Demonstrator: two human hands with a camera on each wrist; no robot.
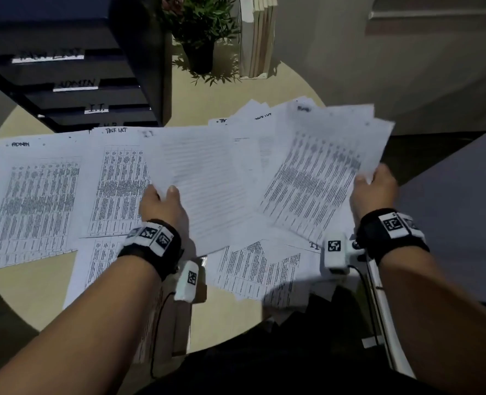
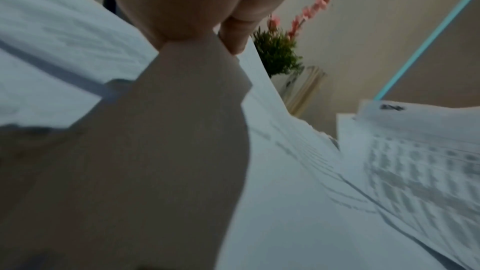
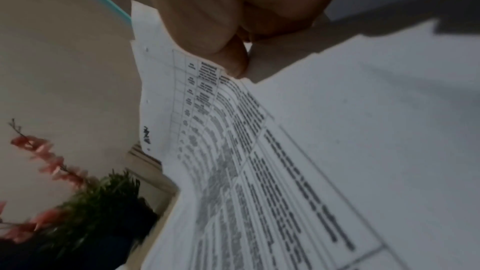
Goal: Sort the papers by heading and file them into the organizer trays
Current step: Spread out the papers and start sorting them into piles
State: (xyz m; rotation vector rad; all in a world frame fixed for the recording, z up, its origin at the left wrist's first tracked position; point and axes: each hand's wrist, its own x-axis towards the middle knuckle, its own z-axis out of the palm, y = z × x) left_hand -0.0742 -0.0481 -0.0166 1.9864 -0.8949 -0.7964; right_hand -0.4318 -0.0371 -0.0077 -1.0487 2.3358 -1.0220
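Biggest risk here imo: the right hand (image 1: 374,189) pinches a whole fan of papers (image 1: 321,172) by one edge, held up off the surface (image 1: 36,295) in front of the organizer trays (image 1: 73,89), so loose sheets could slide out or headings get mixed. The left hand (image 1: 162,203) pinches the edge of a single sheet (image 1: 204,189) nearer the trays, which could drag its neighbours. The fan's long axis tilts away from the trays, headings at the far end.

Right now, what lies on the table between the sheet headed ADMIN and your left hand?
In the head view, one sheet headed TASK LIST lies between the ADMIN sheet and the left hand.
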